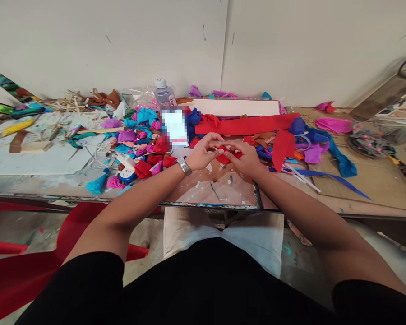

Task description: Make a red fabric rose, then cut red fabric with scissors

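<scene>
Head view, centre frame: one left hand (203, 152) and one right hand (248, 159) pinch one small, crumpled, bright-red, paper-like piece (223, 159)!

Your left hand (205, 152) and right hand (247, 160) cover part of the red scrap (222, 159) between them, so you can't make out its full shape. The screen (175, 128) is blurred into blocks and hides the foot of your clear bottle (163, 95). The left edge cuts off the red chair (16, 275); the right, the dark bottle (382, 92).
</scene>
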The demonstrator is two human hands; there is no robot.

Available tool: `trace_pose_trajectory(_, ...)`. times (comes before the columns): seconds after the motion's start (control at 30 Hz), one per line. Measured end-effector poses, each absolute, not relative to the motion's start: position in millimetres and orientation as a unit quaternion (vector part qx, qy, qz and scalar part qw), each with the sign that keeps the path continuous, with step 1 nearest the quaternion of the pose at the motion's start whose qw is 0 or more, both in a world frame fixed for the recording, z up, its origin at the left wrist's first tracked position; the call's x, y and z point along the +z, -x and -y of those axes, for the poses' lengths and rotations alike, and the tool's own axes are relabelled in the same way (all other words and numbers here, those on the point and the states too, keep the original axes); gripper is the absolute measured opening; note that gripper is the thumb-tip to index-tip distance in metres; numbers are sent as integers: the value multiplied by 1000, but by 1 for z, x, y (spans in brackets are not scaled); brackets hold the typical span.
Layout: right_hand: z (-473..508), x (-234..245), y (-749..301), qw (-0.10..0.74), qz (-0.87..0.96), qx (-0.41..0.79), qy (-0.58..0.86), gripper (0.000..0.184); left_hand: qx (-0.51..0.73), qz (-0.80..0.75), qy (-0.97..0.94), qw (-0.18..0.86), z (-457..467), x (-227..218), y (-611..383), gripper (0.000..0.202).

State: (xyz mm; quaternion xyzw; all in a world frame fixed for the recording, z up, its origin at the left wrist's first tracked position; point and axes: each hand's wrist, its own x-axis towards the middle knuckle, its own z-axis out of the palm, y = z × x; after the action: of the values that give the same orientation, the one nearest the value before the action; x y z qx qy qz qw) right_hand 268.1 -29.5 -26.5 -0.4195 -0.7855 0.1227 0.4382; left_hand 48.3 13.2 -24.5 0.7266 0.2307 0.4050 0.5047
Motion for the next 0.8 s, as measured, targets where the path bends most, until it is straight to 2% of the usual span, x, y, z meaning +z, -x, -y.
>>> trace_pose_trajectory(0.37, 28, -28, -269, 420, 805, 129, 398, 41, 395, -236, -733, 501, -11, -23, -49, 64)
trace_pose_trajectory(0.53, 29, -27, -268, 422, 791, 121, 427, 46, 433, -264, -734, 452, -15, -29, -48, 59)
trace_pose_trajectory(0.8, 28, -25, -268, 424, 770, 135, 457, 59, 426, -241, -741, 460, -18, -31, -47, 52)
